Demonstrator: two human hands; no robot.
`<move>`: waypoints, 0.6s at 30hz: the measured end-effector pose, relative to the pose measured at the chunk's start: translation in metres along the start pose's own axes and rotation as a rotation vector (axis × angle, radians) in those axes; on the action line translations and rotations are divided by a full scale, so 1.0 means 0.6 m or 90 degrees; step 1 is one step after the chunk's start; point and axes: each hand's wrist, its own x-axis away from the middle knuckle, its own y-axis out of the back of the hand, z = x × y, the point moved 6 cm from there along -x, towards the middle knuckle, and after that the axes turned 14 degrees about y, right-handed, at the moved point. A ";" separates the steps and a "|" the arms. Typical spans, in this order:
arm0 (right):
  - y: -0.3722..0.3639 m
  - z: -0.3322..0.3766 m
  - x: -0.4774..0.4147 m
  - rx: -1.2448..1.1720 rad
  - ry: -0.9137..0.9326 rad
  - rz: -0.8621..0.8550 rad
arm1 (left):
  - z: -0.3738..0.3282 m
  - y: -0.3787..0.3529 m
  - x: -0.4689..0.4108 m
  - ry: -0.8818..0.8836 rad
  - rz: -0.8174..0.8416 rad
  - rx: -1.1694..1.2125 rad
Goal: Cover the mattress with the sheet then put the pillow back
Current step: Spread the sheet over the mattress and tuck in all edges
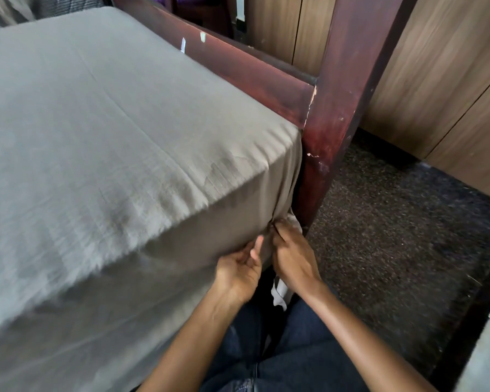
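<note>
- Grey-brown sheet [111, 108]: spread flat across mattress top and down near side, bunched at near right corner, beside dark wooden bedpost [337, 108].
- Left hand [239, 267]: fingers curled, thumb pinching sheet just below that corner.
- Right hand [293, 256]: fingers curled tight, gripping bunched sheet, just beside left hand.

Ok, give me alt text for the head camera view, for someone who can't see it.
The left hand and right hand grip a taupe fabric sheet, gathered low at a corner beside a dark red wooden bedpost. The sheet lies nearly smooth over the top; dark speckled carpet lies to the right.
</note>
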 end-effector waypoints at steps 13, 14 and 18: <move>0.065 -0.037 0.020 -0.196 -0.336 -0.223 | 0.012 -0.004 0.005 -0.070 -0.125 -0.186; 0.067 -0.042 0.027 -0.235 -0.326 -0.230 | 0.020 0.002 0.017 -0.064 -0.140 -0.263; 0.043 -0.052 0.054 -0.895 -0.416 -0.284 | 0.023 0.003 0.061 -0.332 -0.177 -0.571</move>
